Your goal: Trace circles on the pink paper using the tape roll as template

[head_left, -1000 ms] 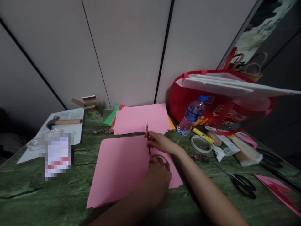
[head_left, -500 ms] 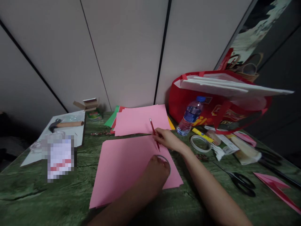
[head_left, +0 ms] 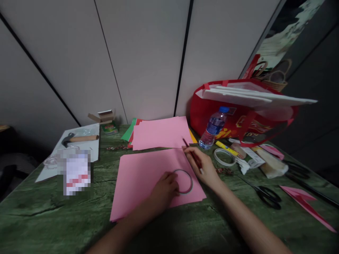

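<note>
Pencil point(head_left: 197, 161) now end-for-end (in right fingers point(head_left: 189, 158))

Paper stack point(head_left: 140, 176) on desk point(head_left: 87, 229) before you. Ring point(head_left: 191, 184) on stack's right part; your left hand point(head_left: 164, 187) at ring's left edge. Your right hand point(head_left: 206, 169), with pencil point(head_left: 196, 158) in it, right of ring. Second stack point(head_left: 161, 132) behind first, near wall point(head_left: 145, 63). To your left: board point(head_left: 91, 148), hammer point(head_left: 83, 139) on it, box point(head_left: 109, 127) just beyond. To your right: bottle point(head_left: 213, 127) before bag point(head_left: 200, 118), panels point(head_left: 238, 94) in bag's mouth; tape roll point(head_left: 225, 164) nearer you than bottle, scissors point(head_left: 261, 190) nearer still.
</note>
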Tool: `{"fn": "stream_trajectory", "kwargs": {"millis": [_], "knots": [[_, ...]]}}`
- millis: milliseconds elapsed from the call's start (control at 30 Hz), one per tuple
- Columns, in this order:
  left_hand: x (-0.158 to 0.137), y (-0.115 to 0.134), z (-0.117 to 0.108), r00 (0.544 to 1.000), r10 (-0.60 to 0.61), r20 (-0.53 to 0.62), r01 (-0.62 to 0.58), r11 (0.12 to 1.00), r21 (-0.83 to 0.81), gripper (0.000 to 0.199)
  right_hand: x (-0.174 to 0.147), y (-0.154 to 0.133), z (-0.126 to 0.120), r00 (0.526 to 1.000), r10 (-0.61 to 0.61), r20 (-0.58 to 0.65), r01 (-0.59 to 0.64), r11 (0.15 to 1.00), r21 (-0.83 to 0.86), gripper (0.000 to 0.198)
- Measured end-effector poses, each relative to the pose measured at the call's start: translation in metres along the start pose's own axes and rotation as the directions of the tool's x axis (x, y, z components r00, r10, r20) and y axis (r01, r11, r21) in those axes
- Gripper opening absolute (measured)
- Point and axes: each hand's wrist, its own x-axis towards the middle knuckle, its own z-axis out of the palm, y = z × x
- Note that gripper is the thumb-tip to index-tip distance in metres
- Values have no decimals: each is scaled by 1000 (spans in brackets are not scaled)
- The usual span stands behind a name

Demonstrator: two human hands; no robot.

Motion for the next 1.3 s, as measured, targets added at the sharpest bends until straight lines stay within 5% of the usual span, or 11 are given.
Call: {"fn": "stream_trajectory", "kwargs": {"millis": [233, 433, 533, 600, 900, 1300], "knots": [[-22, -19, -31, 946, -170, -275, 76, 944, -322, 9, -74, 10, -5, 995, 99, 9, -96, 984, -148, 48], [-72, -43, -55, 917, -92, -388, 114, 993, 33, 12, -109, 6, -1, 987, 121, 111, -87, 960, -267, 60], [-93, -55, -56, 812, -199, -548, 296, 950, 94, 10, -115, 4, 7, 982, 118, 146, -69, 950, -303, 63], [-102, -58, -55, 786, -226, -575, 322, 944, 68, 10, -117, 6, 10, 980, 130, 152, -74, 941, -331, 64], [-109, -52, -48, 779, -257, -571, 286, 957, -40, 13, -120, 17, 4, 980, 163, 118, -106, 916, -386, 57], [-89, -64, -59, 838, -197, -509, 194, 979, -59, 9, -116, 23, 4, 989, 136, 62, -98, 905, -415, 57]]}}
